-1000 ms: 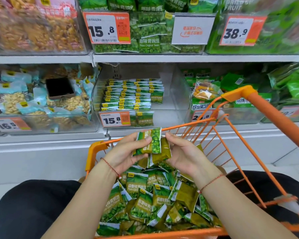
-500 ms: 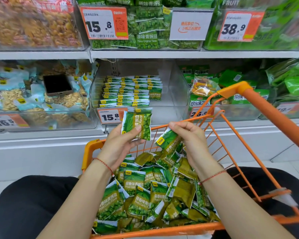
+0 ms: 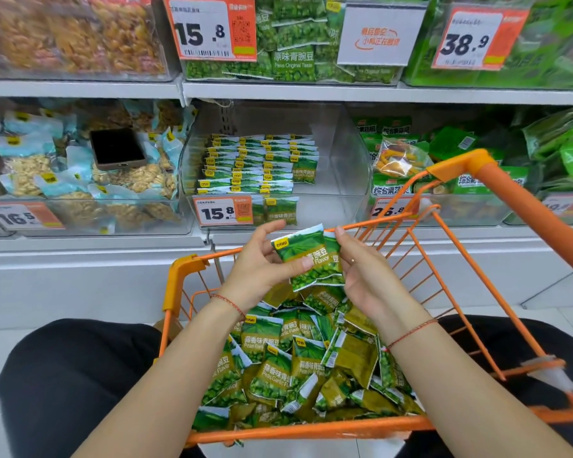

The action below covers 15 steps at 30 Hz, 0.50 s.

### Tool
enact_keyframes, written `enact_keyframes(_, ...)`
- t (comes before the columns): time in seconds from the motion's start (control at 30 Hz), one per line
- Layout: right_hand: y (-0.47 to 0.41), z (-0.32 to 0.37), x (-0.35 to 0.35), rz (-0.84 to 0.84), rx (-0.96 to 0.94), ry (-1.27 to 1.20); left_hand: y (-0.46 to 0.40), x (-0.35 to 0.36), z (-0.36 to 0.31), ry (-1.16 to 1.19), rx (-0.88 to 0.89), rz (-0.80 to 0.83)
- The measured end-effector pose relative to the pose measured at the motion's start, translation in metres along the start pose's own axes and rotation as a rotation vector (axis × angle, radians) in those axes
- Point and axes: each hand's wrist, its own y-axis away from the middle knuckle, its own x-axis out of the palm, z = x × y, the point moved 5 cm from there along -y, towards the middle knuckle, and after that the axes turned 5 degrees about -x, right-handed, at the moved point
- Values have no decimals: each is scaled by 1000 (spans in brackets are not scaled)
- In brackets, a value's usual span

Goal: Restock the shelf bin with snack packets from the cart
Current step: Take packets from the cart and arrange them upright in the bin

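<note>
An orange wire cart (image 3: 315, 431) in front of me holds several green pea snack packets (image 3: 278, 365). Above the pile, my left hand (image 3: 262, 269) grips a green packet (image 3: 301, 256) with its thumb across the front. My right hand (image 3: 364, 276) pinches a second packet (image 3: 333, 256) tucked just behind the first, so the two overlap. The clear shelf bin (image 3: 344, 166) straight ahead has rows of the same packets stacked on its left side; its right side is bare.
A price tag marked 15.8 (image 3: 224, 210) hangs on the bin's front. A dark phone (image 3: 117, 148) lies on nut packets in the bin to the left. Green snack bags (image 3: 401, 160) fill the bin to the right. The cart's orange handle (image 3: 526, 209) rises at right.
My hands came together: the right hand brought its packet up behind the one in my left hand, and both now sit lower, over the cart.
</note>
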Motion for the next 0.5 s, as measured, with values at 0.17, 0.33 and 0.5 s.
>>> enact_keyframes(0.17, 4, -2, 7, 37, 57, 61, 6, 14, 7, -107, -42, 138)
enact_keyframes(0.33, 11, -4, 11, 76, 60, 320, 8, 16, 4, -243, 28, 59)
enact_keyframes(0.5, 9, -2, 4, 102, 76, 488, 8, 11, 9, -348, -76, 138)
